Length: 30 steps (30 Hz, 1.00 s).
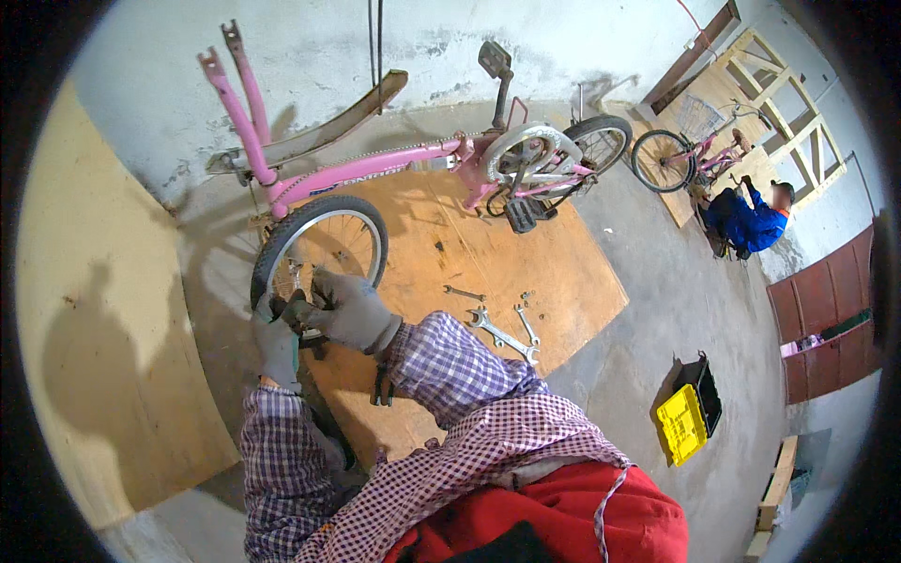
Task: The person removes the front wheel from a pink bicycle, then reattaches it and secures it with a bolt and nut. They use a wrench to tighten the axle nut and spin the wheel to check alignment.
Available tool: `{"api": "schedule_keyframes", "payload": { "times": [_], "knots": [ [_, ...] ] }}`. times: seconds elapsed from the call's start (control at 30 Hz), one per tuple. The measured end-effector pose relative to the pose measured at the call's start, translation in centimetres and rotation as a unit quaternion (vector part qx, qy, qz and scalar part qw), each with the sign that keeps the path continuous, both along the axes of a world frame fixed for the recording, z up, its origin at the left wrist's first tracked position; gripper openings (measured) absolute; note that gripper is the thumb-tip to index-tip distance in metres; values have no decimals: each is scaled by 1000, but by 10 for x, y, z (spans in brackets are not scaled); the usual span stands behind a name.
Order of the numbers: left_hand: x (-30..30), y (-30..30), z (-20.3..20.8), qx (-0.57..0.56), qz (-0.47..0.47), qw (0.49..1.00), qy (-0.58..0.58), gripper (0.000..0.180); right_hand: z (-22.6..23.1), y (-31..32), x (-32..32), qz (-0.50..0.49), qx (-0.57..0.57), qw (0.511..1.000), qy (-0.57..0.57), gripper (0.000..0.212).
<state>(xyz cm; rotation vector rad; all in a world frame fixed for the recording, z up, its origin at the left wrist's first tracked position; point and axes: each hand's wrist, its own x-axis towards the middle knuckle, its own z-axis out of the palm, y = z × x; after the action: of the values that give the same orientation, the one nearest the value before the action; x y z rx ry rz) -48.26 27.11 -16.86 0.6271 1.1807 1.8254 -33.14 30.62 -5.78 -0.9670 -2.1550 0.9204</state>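
Observation:
Both my hands wear grey gloves with dark fingertips and meet in front of a bicycle wheel (369,225) with a black tyre. My left hand (277,345) has its fingers curled close to those of my right hand (352,314). What they pinch is small and hidden among the fingers. The wheel stands upright beside the front of a pink bicycle frame (361,169), whose bare fork (242,117) points up. Behind my fingers, spokes and part of a shiny hub (297,270) show.
On the orange-brown board (572,291) lie several wrenches, among them a large open-end wrench (505,335). A yellow and black toolbox (683,427) sits on the floor at right. Farther back, a person in blue (746,220) crouches by another pink bicycle (699,159). Plywood (113,328) stands at left.

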Motion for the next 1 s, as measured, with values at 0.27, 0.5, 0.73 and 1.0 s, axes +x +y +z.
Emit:
{"api": "schedule_keyframes", "payload": {
  "times": [0.27,0.5,0.73,1.0],
  "knots": [
    [4,117,0,-28,-100,993,46,16,-1,142,2,-73,-20,995,-62,41],
    [-35,181,-15,-80,-23,964,251,29,-22,221,-12,-103,-8,994,40,41],
    [-55,226,-20,-164,27,885,435,47,-43,276,-10,-136,7,990,-39,38],
    [-59,276,-50,-219,34,756,616,65,-37,322,6,-182,45,982,-39,38]
  ]
}}
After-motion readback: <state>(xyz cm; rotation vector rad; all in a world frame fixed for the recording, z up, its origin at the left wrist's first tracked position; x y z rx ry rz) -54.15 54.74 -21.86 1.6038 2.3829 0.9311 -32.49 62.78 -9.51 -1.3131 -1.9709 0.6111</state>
